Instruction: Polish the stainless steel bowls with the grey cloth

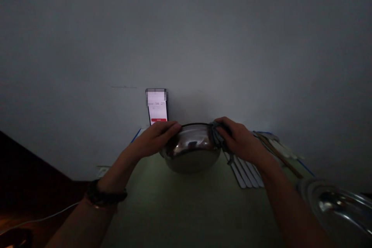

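A shiny steel bowl (192, 151) stands tilted on the pale green table (180, 209), its outside facing me. My left hand (155, 137) grips the bowl's left rim, fingers curled over the edge. On the bowl's right rim my right hand (238, 139) presses a dark grey cloth (218, 136), fingers closed on it. A dark band circles my left wrist.
A phone (157, 107) with a lit screen leans against the grey wall behind the bowl. Several white flat utensils (245, 172) and wooden sticks (277, 153) lie to the right. Another steel bowl (340, 205) sits at the near right. A white cable runs at the lower left.
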Available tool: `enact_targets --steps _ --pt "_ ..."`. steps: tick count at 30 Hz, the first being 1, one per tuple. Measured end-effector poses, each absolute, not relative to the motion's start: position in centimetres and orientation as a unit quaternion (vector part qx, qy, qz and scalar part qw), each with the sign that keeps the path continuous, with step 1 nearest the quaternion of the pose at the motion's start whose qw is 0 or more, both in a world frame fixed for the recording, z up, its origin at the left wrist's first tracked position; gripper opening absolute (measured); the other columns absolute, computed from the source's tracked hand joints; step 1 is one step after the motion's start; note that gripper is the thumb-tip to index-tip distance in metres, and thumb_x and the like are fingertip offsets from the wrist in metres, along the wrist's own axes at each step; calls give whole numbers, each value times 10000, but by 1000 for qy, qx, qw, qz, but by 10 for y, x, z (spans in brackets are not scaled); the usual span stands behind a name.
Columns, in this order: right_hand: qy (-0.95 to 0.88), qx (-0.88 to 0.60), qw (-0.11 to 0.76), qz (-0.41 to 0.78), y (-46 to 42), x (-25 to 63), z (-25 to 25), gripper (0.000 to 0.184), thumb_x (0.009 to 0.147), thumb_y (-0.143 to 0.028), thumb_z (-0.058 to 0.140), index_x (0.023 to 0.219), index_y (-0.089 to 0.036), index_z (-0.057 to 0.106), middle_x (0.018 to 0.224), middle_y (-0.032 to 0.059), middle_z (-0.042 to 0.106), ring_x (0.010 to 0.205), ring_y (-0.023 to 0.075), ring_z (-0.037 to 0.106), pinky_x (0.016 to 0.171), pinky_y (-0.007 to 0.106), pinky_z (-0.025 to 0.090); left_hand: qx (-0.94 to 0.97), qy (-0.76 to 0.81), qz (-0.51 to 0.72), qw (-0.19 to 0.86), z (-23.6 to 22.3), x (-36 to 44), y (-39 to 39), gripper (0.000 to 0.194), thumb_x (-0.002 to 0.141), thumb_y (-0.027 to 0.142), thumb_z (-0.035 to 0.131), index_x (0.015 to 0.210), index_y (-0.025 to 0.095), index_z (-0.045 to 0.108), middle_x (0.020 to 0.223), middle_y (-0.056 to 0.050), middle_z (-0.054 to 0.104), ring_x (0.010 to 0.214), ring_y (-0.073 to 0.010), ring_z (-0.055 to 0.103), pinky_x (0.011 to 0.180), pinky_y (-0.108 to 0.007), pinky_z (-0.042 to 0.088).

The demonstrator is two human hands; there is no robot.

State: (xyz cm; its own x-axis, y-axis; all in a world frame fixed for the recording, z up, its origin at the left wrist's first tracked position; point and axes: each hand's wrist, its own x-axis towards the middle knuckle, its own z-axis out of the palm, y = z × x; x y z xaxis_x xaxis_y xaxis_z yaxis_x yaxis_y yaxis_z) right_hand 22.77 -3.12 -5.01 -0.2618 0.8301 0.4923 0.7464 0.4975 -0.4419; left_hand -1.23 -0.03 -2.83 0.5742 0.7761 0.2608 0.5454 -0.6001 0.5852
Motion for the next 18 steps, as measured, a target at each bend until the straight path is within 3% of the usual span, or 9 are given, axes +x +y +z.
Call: enact_targets --steps 10,18 --pt "-817 -494 297 13 -38 215 -44 213 932 -237 393 1025 -176 574 912 82 685 811 198 639 720 323 468 873 372 279 143 -25 0 -5 363 915 360 363 603 189 438 541 52 440 517 -92 435 509 -227 332" --pt "-819 -458 347 22 -38 205 -43 192 937 -241 384 1017 -186 550 941 72 670 843 179 625 746 301 459 872 354 282 188 -26 2 -5 387 910 388 385 584 185 429 521 62 388 495 -88 388 483 -228 295"
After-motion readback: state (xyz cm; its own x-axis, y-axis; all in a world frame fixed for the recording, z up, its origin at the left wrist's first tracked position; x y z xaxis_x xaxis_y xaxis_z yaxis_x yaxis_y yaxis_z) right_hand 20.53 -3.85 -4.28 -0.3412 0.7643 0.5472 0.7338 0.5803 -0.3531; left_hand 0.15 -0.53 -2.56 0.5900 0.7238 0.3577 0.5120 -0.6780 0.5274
